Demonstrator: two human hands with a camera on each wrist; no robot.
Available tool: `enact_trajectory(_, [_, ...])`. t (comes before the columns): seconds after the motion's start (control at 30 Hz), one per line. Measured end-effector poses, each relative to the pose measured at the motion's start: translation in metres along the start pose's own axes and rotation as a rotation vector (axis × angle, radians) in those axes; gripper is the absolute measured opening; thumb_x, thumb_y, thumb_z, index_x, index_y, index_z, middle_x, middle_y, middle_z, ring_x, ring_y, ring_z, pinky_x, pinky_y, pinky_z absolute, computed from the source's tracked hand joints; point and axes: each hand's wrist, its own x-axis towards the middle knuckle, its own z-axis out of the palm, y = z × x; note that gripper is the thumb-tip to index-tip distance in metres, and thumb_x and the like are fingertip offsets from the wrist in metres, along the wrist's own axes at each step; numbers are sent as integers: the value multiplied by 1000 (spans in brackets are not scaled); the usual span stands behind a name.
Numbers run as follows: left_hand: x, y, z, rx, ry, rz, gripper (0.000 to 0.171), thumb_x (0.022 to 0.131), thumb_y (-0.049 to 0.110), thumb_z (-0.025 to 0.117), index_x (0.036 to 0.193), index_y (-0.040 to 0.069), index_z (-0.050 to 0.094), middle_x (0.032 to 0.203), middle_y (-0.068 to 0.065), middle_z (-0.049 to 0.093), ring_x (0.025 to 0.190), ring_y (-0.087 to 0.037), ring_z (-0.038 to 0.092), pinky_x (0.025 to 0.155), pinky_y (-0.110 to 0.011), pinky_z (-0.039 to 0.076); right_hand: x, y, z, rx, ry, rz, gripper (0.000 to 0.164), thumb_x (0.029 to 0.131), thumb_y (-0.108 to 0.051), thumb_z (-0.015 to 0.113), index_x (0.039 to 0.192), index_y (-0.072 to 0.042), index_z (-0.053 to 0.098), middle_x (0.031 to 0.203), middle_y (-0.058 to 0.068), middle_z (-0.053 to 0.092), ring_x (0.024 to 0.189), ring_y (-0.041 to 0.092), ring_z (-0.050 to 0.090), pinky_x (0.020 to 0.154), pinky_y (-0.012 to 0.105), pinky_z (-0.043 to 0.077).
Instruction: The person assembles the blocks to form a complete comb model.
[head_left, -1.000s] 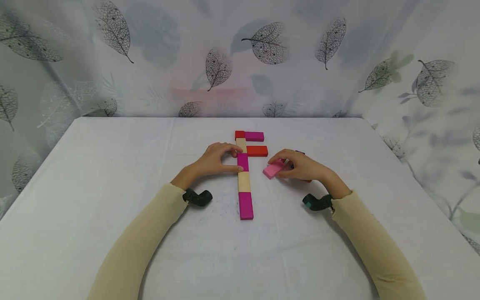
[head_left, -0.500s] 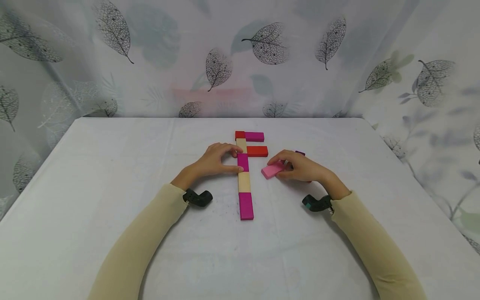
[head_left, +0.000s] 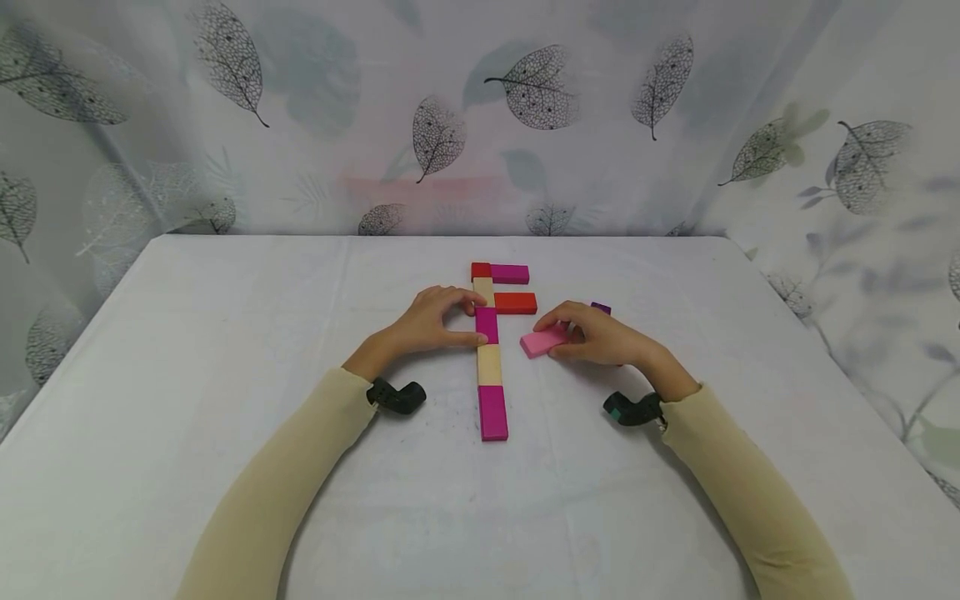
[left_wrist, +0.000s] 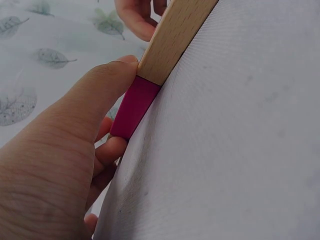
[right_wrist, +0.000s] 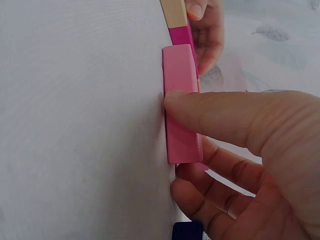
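Observation:
A column of flat blocks runs down the middle of the head view, with beige blocks [head_left: 489,365] and magenta ones alternating below a red block [head_left: 481,271]. My left hand [head_left: 423,321] pinches the middle magenta block [head_left: 487,327] end to end, thumb on the near end and fingers at the far one. To the right of the column, my right hand [head_left: 596,333] grips a pink block [head_left: 542,342] between thumb and fingers. In the right wrist view the pink block [right_wrist: 181,110] lies low along the white cloth, the thumb across its side. A gap separates it from the column.
A magenta bar [head_left: 510,274] and a red bar [head_left: 516,303] stick out rightward from the column's upper part. Behind my right hand a purple block [head_left: 601,308] shows, mostly hidden. White cloth [head_left: 225,375] covers the table; a leaf-print curtain [head_left: 450,125] hangs behind.
My right hand has shifted the pink block slightly left toward the column and turned it closer to level. The left hand stays on the magenta block.

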Motion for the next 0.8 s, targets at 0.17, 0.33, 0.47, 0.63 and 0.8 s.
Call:
enact_trajectory(0.17, [-1, 0, 0, -6, 7, 10, 58, 80, 34, 78, 130, 13, 58, 108, -3, 60, 108, -19, 50, 110, -47, 24, 1, -2, 2, 1, 10, -5, 37, 85, -6, 73, 121, -4, 63, 119, 13, 59, 100, 24, 51, 83, 36, 48])
enact_trajectory(0.33, [-1, 1, -1, -3, 8, 11, 58, 80, 34, 78, 130, 13, 58, 108, -3, 60, 108, -19, 50, 109, -47, 25, 2, -4, 4, 1, 19, 10, 38, 86, -9, 73, 122, -5, 62, 122, 13, 58, 103, 24, 52, 83, 36, 48])
enact_trajectory(0.47, [-1, 1, -1, 7, 2, 5, 59, 80, 35, 78, 131, 13, 58, 109, -3, 60, 109, -19, 50, 110, -48, 25, 3, -7, 6, 11, 34, 13, 39, 86, -9, 73, 123, -5, 62, 122, 14, 58, 103, 25, 52, 83, 37, 49])
enact_trajectory(0.63, [-1, 0, 0, 10, 4, 7, 60, 79, 35, 78, 131, 13, 58, 109, -3, 60, 110, -19, 50, 109, -48, 25, 5, -9, 8, 12, 58, 12, 41, 85, -7, 74, 123, -4, 61, 120, 14, 58, 100, 24, 52, 81, 35, 49])
enact_trajectory(0.8, [0, 0, 0, 8, 6, 13, 59, 79, 35, 78, 130, 13, 58, 109, -3, 60, 110, -19, 50, 109, -48, 25, 6, -11, 11, 7, 78, 3, 41, 84, -6, 74, 122, -2, 62, 117, 14, 59, 97, 24, 52, 79, 34, 49])
